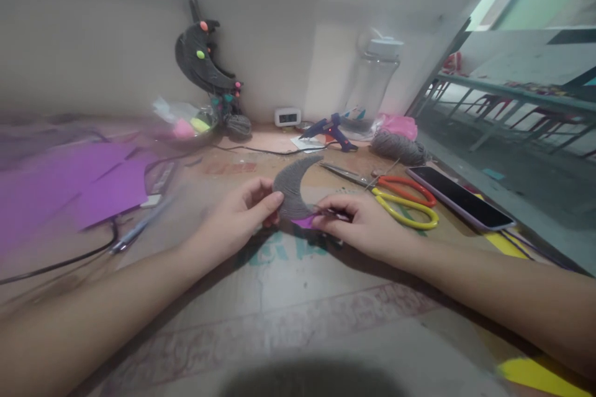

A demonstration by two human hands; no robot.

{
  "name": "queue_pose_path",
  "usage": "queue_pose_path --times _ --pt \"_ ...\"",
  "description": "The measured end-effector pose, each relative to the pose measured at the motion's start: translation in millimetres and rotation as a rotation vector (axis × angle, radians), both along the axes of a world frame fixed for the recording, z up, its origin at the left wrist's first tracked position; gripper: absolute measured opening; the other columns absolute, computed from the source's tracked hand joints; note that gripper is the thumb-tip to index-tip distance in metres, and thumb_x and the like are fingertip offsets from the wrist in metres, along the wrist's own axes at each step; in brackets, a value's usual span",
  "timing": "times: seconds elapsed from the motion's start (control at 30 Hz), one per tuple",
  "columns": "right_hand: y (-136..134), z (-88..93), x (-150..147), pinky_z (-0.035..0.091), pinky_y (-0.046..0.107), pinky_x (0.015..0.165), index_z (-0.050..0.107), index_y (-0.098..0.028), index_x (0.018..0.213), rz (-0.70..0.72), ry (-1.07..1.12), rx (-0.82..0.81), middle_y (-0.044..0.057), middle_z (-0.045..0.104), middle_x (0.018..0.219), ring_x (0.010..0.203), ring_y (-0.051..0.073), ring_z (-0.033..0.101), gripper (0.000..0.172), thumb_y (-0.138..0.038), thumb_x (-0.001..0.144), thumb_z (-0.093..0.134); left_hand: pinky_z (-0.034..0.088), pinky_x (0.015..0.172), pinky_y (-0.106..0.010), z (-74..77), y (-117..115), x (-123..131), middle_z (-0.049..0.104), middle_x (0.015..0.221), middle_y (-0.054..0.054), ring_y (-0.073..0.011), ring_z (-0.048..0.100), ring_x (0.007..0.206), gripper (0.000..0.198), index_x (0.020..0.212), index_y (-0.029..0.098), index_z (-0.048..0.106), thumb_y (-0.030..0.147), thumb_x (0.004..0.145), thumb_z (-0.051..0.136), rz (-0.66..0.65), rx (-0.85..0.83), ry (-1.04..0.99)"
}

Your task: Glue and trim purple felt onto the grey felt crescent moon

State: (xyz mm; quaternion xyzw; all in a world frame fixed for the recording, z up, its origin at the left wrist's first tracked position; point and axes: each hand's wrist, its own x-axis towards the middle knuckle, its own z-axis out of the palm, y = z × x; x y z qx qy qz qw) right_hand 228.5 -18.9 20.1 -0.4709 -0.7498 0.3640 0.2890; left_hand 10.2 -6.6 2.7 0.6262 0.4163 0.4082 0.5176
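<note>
A crescent moon shape wrapped in grey yarn [291, 187] is held up over the middle of the table. My left hand [254, 208] pinches its left edge between thumb and fingers. At its lower right tip, my right hand [347, 220] is closed, the fingertips pressed together at the end of the wrapping; whether they grip the tip or a strand of yarn is hard to make out. A bit of purple [303, 222] shows below the crescent's lower end. Scissors with orange and yellow handles [405, 198] lie just beyond my right hand.
A blue glue gun [336, 133] stands behind, near a small white clock [287, 116], a clear bottle [372, 84] and a grey yarn ball [400, 147]. A phone [460, 197] lies right. Purple sheets [112, 180] and a pen [135, 229] lie left. A decorated dark crescent [200, 56] hangs on the wall.
</note>
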Motion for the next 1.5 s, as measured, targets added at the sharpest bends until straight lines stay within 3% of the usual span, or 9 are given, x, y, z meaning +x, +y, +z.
queue_pose_path --times 0.1,0.27,0.43,0.73,1.03,1.2,1.27,1.4,1.5 --pt "-0.2 -2.6 -2.2 0.042 0.022 0.058 0.069 -0.018 0.077 0.022 -0.050 0.022 0.000 0.066 0.071 0.064 0.012 0.057 0.013 -0.027 0.082 0.062 0.042 0.059 -0.022 0.7 -1.1 -0.7 0.060 0.066 0.004 -0.0107 0.054 0.062 0.016 0.086 0.019 0.058 0.035 0.089 0.059 0.002 -0.009 0.027" --pt "0.6 -7.5 -4.2 0.041 0.020 0.057 0.068 -0.018 0.078 0.063 -0.025 0.069 -0.001 0.064 0.069 0.062 0.011 0.055 0.009 -0.020 0.082 0.060 0.050 0.074 -0.029 -0.9 -2.9 -1.4 0.073 0.093 -0.004 -0.0200 0.066 0.086 0.026 0.095 0.019 0.069 0.041 0.082 0.068 -0.088 -0.075 0.165" --pt "-2.1 -8.9 -6.5 0.041 0.022 0.058 0.070 -0.018 0.081 0.080 -0.036 0.095 0.000 0.067 0.071 0.063 0.011 0.056 0.009 -0.020 0.082 0.061 0.051 0.074 -0.027 -1.7 -2.5 -2.2 0.075 0.098 -0.004 -0.0175 0.066 0.084 0.029 0.102 0.021 0.070 0.043 0.082 0.069 -0.097 -0.054 0.119" --pt "-5.8 -3.0 -0.3 0.041 0.024 0.058 0.066 -0.018 0.087 -0.031 0.108 0.106 0.001 0.064 0.076 0.065 0.012 0.056 0.024 -0.039 0.090 0.055 0.049 0.069 -0.026 -2.8 -2.1 -1.6 0.075 0.095 -0.005 -0.0170 0.067 0.078 0.026 0.101 0.019 0.069 0.037 0.082 0.071 -0.134 -0.070 0.018" --pt "-7.7 -3.6 0.6 0.040 0.023 0.056 0.065 -0.018 0.081 0.018 -0.028 0.192 0.001 0.063 0.071 0.063 0.013 0.054 0.023 -0.039 0.086 0.057 0.050 0.070 -0.027 1.4 -2.7 0.6 0.074 0.097 -0.006 -0.0175 0.067 0.081 0.027 0.102 0.018 0.067 0.032 0.079 0.074 -0.094 -0.037 -0.023" --pt "-11.1 -11.5 1.5 0.042 0.021 0.060 0.064 -0.019 0.085 0.033 -0.046 0.314 0.000 0.065 0.076 0.066 0.011 0.057 0.005 -0.021 0.082 0.061 0.050 0.070 -0.028 0.3 -3.4 0.0 0.073 0.091 -0.004 -0.0173 0.066 0.077 0.026 0.098 0.018 0.066 0.036 0.080 0.072 -0.088 0.001 0.026" --pt "-12.3 -15.3 1.4 0.042 0.020 0.060 0.063 -0.020 0.085 0.041 -0.075 0.375 -0.001 0.066 0.076 0.065 0.011 0.058 0.007 -0.016 0.080 0.061 0.050 0.072 -0.028 -0.6 -4.1 0.6 0.072 0.091 -0.004 -0.0184 0.066 0.083 0.026 0.098 0.018 0.066 0.037 0.080 0.071 -0.079 0.048 0.047" --pt "-13.7 -18.9 0.8 0.038 0.021 0.058 0.061 -0.020 0.082 0.041 -0.199 0.535 -0.001 0.065 0.070 0.061 0.011 0.056 0.006 -0.018 0.078 0.064 0.049 0.069 -0.026 5.1 -8.9 3.1 0.069 0.088 -0.002 -0.0170 0.064 0.079 0.031 0.103 0.019 0.062 0.039 0.080 0.070 -0.027 0.100 0.075" --pt "-14.1 -17.2 -0.7 0.037 0.023 0.058 0.060 -0.019 0.083 0.081 -0.307 0.629 0.001 0.065 0.068 0.062 0.013 0.057 0.005 -0.018 0.078 0.064 0.050 0.067 -0.027 14.3 -14.2 2.7 0.066 0.080 0.001 -0.0183 0.062 0.076 0.049 0.116 0.021 0.057 0.043 0.076 0.073 0.014 0.096 0.235"
